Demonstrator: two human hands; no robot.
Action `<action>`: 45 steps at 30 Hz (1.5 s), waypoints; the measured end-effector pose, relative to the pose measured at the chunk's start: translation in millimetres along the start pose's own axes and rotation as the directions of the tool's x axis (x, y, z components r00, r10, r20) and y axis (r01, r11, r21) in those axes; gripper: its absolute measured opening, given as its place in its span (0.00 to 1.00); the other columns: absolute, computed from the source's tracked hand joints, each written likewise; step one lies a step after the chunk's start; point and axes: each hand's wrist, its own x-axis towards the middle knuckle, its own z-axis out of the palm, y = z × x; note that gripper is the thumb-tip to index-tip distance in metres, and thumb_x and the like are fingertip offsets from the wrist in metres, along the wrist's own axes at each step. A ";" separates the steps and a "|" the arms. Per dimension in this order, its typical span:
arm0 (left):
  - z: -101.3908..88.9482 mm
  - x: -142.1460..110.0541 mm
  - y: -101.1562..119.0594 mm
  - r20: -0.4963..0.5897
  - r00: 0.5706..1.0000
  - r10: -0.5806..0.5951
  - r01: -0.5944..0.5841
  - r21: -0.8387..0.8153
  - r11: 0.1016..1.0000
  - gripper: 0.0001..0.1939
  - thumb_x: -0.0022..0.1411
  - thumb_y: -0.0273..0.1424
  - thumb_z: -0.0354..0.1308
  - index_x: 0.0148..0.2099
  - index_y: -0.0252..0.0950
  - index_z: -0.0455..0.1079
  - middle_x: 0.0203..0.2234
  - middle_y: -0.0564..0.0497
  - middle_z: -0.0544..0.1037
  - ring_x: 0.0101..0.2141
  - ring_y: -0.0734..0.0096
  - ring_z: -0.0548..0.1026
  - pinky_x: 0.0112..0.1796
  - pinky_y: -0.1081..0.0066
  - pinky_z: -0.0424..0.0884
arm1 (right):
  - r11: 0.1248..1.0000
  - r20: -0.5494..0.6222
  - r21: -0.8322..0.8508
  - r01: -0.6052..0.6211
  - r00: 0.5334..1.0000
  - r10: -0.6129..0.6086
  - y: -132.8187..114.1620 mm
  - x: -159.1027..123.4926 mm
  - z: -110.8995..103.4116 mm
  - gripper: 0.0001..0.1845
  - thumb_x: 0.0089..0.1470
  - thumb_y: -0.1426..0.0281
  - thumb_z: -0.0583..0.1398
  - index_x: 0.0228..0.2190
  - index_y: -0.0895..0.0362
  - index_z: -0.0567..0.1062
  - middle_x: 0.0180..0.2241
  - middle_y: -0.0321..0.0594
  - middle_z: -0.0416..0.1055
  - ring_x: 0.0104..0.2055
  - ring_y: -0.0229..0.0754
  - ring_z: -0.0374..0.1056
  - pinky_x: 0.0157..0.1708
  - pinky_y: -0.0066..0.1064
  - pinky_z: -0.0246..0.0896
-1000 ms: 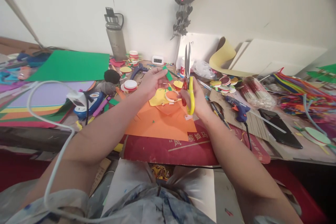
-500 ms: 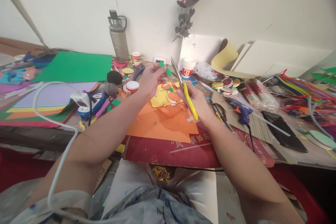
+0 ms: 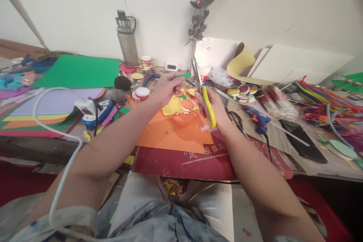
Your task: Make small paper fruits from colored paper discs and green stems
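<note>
My left hand (image 3: 164,87) pinches a small green paper piece (image 3: 184,75) above the desk. My right hand (image 3: 213,107) is closed on yellow-handled scissors (image 3: 204,98), whose blades point up and away, with their tips close to the right end of the green piece. Below both hands lie a yellow paper shape (image 3: 172,106), an orange disc with a white ring (image 3: 186,104) and an orange sheet (image 3: 176,132) on a red cardboard (image 3: 181,162).
A grey water bottle (image 3: 126,41) stands at the wall. Green and coloured paper sheets (image 3: 76,71) lie at the left, with a white cable (image 3: 56,136). A blue glue gun (image 3: 256,118), a black phone (image 3: 304,143), sticks and pipe cleaners (image 3: 323,100) fill the right side.
The scissors swung from upright to leaning left, then partly back up, with the tips now by the green piece. My left hand turned the green piece level and stayed about where it was.
</note>
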 end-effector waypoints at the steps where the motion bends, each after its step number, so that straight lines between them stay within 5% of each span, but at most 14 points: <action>1: 0.5 0.1 0.8 0.006 1.000 -0.006 0.006 -0.013 1.000 0.11 0.59 0.25 0.73 0.31 0.35 0.73 0.18 0.60 0.65 0.20 0.84 0.62 0.22 0.80 0.59 | 1.000 0.010 0.003 -0.012 1.000 0.011 -1.5 0.0 -0.2 0.30 0.60 0.37 0.64 0.39 0.51 0.69 0.28 0.29 0.61 0.27 0.36 0.59 0.25 0.29 0.52; 8: 2.1 0.8 11.8 -0.075 0.996 -0.052 0.050 -0.030 0.998 0.15 0.54 0.21 0.74 0.29 0.35 0.68 0.18 0.61 0.67 0.21 0.84 0.65 0.24 0.80 0.62 | 0.996 0.100 0.029 -0.079 0.992 0.076 -10.3 -3.9 1.8 0.32 0.57 0.36 0.67 0.35 0.51 0.68 0.25 0.28 0.59 0.25 0.34 0.55 0.21 0.28 0.49; 14: -1.1 1.1 10.8 -0.013 0.997 -0.080 0.080 -0.010 0.997 0.10 0.58 0.22 0.68 0.31 0.35 0.68 0.24 0.54 0.79 0.25 0.78 0.76 0.29 0.76 0.71 | 0.986 0.173 0.098 -0.134 0.978 0.115 -14.9 -7.0 2.4 0.32 0.59 0.36 0.66 0.34 0.50 0.66 0.23 0.27 0.57 0.21 0.32 0.54 0.18 0.27 0.49; 45: -9.8 5.7 17.4 0.034 0.991 -0.127 0.123 0.093 0.988 0.11 0.53 0.21 0.70 0.30 0.34 0.69 0.21 0.53 0.78 0.19 0.80 0.72 0.24 0.77 0.66 | 0.978 0.207 0.087 -0.192 0.963 0.170 -24.8 -12.8 2.2 0.36 0.52 0.32 0.69 0.32 0.50 0.69 0.20 0.26 0.59 0.16 0.30 0.52 0.12 0.25 0.50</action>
